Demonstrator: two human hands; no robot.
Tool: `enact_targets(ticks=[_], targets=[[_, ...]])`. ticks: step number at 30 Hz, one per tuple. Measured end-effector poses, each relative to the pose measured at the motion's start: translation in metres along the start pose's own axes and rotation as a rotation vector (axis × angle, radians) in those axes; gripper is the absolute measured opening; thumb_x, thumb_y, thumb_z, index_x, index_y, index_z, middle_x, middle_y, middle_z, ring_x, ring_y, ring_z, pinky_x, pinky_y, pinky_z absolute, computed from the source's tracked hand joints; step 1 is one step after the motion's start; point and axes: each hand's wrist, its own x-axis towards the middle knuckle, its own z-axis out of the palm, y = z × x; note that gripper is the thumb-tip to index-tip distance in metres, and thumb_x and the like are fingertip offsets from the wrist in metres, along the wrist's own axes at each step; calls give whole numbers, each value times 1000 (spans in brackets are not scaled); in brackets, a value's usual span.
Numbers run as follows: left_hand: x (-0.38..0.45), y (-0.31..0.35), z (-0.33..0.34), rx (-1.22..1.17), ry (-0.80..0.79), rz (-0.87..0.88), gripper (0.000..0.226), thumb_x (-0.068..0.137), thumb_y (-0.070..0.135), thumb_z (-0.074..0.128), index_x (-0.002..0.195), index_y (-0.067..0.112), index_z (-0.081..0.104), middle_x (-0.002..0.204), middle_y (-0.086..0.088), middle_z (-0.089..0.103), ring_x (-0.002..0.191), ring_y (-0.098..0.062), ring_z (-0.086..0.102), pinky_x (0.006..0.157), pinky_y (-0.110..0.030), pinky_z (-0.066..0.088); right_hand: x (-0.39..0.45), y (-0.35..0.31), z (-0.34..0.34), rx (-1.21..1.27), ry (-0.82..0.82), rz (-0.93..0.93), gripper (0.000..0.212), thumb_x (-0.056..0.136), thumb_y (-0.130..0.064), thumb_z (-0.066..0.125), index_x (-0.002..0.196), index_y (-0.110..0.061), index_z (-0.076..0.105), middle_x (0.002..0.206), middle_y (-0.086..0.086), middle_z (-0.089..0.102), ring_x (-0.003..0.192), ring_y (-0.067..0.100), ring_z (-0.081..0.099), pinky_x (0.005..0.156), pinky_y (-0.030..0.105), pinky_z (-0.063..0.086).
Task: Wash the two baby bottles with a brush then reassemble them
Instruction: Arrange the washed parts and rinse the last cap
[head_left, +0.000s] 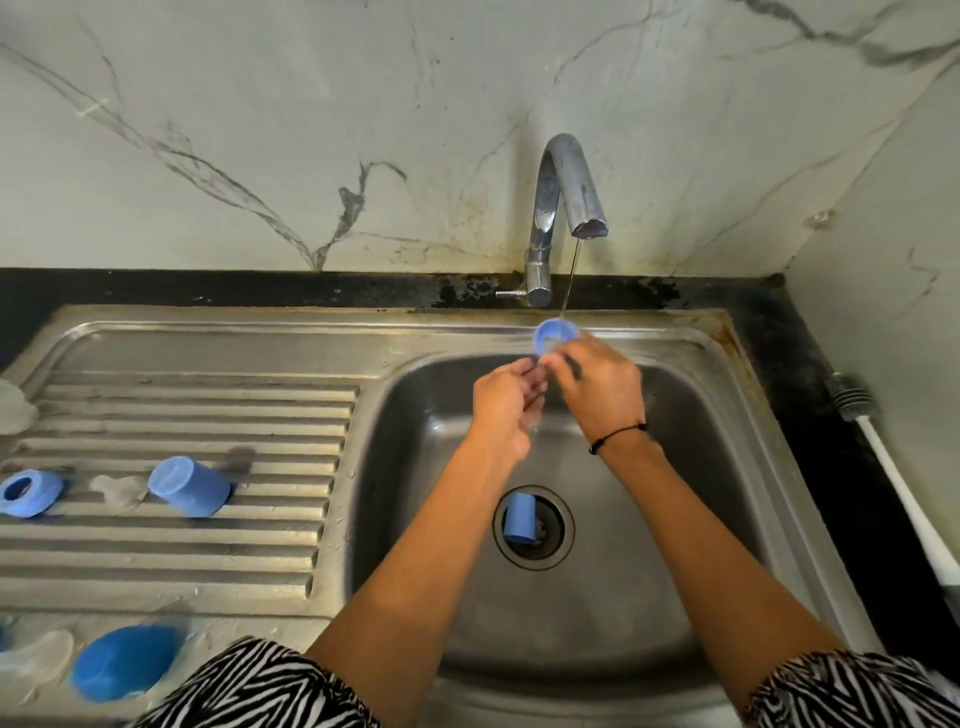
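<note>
- Both hands raised over the sink basin, under the tap; thin stream of water falling onto a blue collar ring.
- Right hand: fingers curled narrow, pinching the ring at its near edge; black cord on the wrist.
- Left hand: fingers bent in close, tips meeting the right fingertips just below the ring; cannot tell whether gripping the ring itself.
- Below the fingers, well apart: blue cap lying on the drain.
- Left of the fingers, on the ribbed drainboard: blue cap on its side; clear teat beside it; second blue ring farther left.
- Far right of the fingers: bottle brush on the black counter.
</note>
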Motion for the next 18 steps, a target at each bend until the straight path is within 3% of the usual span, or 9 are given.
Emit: enact_targets(ticks=[8, 11, 14, 18], targets=[[-17, 8, -2, 7, -49, 29, 45, 87, -16, 26, 109, 6, 59, 91, -11, 63, 88, -20, 57, 76, -24, 47, 2, -8, -6, 63, -35, -14, 37, 87, -37, 48, 84, -8, 71, 79, 10, 69, 69, 25, 62, 61, 27, 46], [-24, 14, -1, 38, -103, 99, 56, 87, -15, 29, 131, 12, 50, 103, -10, 63, 86, -17, 58, 77, -25, 46, 11, -18, -17, 202, -48, 220, 27, 94, -33, 50, 91, -10, 64, 69, 3, 62, 63, 18, 54, 57, 25, 36], [-40, 23, 1, 132, -140, 234, 52, 91, -12, 32, 131, 14, 53, 109, -3, 65, 75, -11, 61, 81, -29, 51, 15, -31, -28, 644, -154, 483, 11, 97, -23, 46, 106, -17, 48, 72, 6, 64, 55, 15, 59, 53, 23, 48], [-59, 28, -3, 291, -92, 367, 48, 91, -11, 38, 131, 12, 51, 114, 1, 61, 103, -17, 61, 89, -30, 53, 23, -46, -49, 739, -423, 503, 31, 97, -12, 33, 121, -28, 43, 92, 17, 62, 55, 22, 61, 55, 32, 55]])
